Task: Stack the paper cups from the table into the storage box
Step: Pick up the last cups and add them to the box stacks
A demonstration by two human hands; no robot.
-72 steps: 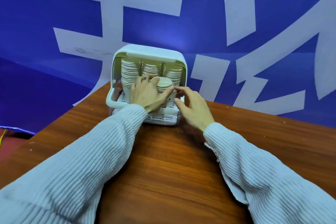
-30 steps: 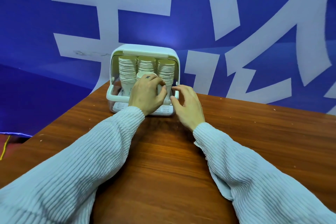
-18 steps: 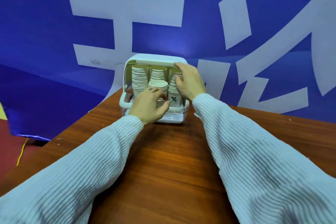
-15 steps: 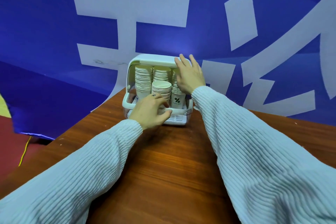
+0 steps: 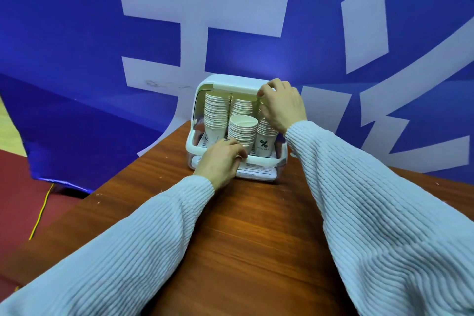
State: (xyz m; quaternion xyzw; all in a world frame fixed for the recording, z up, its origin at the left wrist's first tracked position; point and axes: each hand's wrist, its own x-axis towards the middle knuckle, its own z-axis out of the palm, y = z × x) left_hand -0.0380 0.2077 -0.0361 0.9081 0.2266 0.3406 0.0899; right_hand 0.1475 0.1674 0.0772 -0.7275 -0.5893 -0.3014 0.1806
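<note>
Before the blue banner (image 5: 77, 46), the right hand (image 5: 282, 108) has risen to grip the white plastic storage box (image 5: 205, 84)'s lid (image 5: 236, 87); the left hand (image 5: 220, 161) grips the short front stack of paper cups (image 5: 242, 128); stacking looks finished.

Right hand (image 5: 282, 105) grips the storage box (image 5: 197, 143) lid edge; left hand (image 5: 220, 161) holds the front cup stack (image 5: 242, 131).

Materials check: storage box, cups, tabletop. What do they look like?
Storage box: looks like glossy white moulded plastic, with rounded corners, a soft sheen and a slotted base tray.
Paper cups: matte off-white paper, thin rolled rims nested tightly; one bears a printed % mark.
Table: wood-grain surface with a semi-gloss sheen; real wood, veneer or laminate cannot be told.
</note>
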